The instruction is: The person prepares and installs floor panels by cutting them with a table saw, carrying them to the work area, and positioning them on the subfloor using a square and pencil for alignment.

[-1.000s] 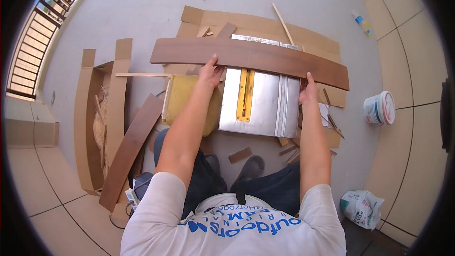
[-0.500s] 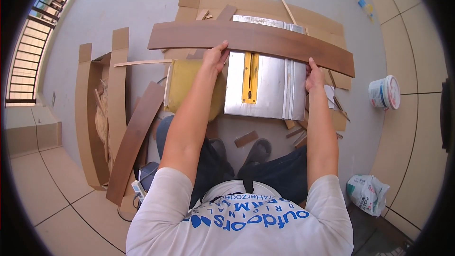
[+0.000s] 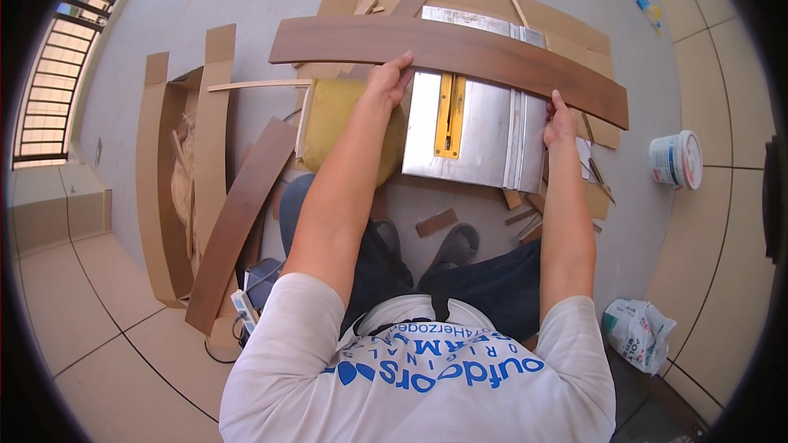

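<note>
A long brown floorboard (image 3: 460,47) lies crosswise over the far part of a silver table saw top (image 3: 484,139). My left hand (image 3: 389,82) grips the board's near edge left of its middle, thumb on top and fingers partly hidden beneath. Further right, my right hand (image 3: 561,121) pinches the same edge, just past the saw's right side. Between my arms, the saw's yellow insert (image 3: 448,119) with its narrow slot shows on the near side of the board. A yellow padded piece (image 3: 349,123) sits left of the saw, partly behind my left forearm.
Another brown board (image 3: 242,221) leans by an open cardboard box (image 3: 215,139) on the left. Flattened cardboard (image 3: 574,29) lies under the saw, with offcuts around it. A power strip (image 3: 244,308) is at lower left; a white bucket (image 3: 675,161) and a plastic bag (image 3: 639,335) stand right.
The whole view has shifted slightly, so everything appears a little higher and further right. The board and both hands keep about the same place over the saw.
</note>
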Tool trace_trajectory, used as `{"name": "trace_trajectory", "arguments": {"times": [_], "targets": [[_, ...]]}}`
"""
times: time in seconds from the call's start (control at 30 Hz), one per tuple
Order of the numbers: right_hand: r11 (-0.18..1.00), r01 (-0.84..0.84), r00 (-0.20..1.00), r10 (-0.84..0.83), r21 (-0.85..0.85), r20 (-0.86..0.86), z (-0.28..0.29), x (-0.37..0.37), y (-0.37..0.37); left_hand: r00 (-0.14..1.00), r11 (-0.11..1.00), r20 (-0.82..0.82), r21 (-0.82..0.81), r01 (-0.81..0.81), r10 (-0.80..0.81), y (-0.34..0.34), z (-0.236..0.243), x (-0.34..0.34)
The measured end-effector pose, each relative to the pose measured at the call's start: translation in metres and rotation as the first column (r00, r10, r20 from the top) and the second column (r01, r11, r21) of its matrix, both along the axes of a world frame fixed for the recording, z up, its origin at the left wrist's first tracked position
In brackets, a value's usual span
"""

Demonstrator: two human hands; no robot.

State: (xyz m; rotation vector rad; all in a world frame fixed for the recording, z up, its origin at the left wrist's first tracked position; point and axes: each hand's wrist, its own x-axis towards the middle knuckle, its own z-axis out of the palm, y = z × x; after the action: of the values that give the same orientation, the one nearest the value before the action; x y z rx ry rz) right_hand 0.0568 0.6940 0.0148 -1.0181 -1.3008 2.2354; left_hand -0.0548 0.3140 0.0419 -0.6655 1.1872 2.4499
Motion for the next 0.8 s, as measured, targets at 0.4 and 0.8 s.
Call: {"name": "trace_trajectory", "arguments": {"times": [0.4, 0.8], "targets": [[1.0, 0.008, 1.0, -0.008, 0.004, 0.004, -0.006, 0.009, 0.005, 1.0, 1.0, 0.025, 0.015, -0.014, 0.014, 0.001, 0.004, 0.011], [0.999, 0.037, 0.997, -0.037, 0.001, 0.061, -0.001, 0.027, -0.005, 0.999, 1.0, 0.035, 0.007, 0.013, -0.014, -0.005, 0.002, 0.027]]}}
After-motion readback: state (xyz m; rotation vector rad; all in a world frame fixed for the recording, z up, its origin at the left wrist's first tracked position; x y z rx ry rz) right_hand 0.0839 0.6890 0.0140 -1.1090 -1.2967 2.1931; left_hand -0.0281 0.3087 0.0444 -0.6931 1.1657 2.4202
